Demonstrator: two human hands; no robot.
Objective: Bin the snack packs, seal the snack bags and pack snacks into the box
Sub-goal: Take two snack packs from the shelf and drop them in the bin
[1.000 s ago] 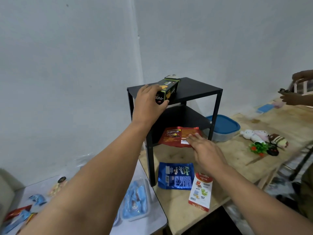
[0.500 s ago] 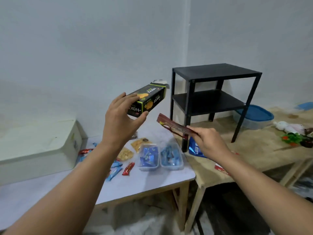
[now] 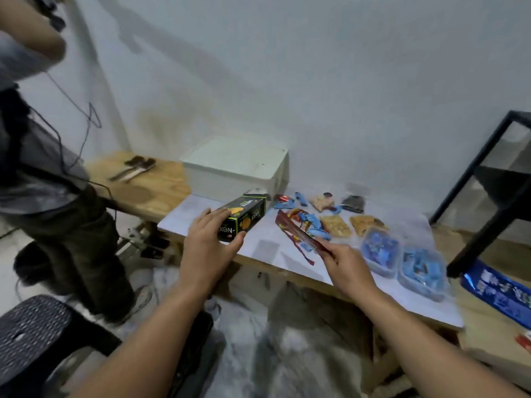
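Observation:
My left hand point(image 3: 208, 248) grips a black and green biscuit box point(image 3: 244, 216) above the left end of the white table point(image 3: 264, 248); its far flap is open. My right hand point(image 3: 346, 264) pinches a flat red snack pack point(image 3: 296, 232) by its near edge, held tilted over the table. A closed white bin point(image 3: 238, 165) stands at the back left of the table. Loose snack packs point(image 3: 313, 222) lie scattered behind the red pack. Two clear bags of blue snacks point(image 3: 402, 257) lie to the right of my right hand.
A person point(image 3: 43, 168) stands at the left beside a wooden table point(image 3: 143, 182) with tools on it. A black stool point(image 3: 28, 334) is at the lower left. A black metal shelf point(image 3: 494, 191) stands at the right, with a blue snack bag point(image 3: 497, 291) below it.
My view has swung left, away from the black shelf. Both hands carried the biscuit box and the red pack from the shelf over to the white table.

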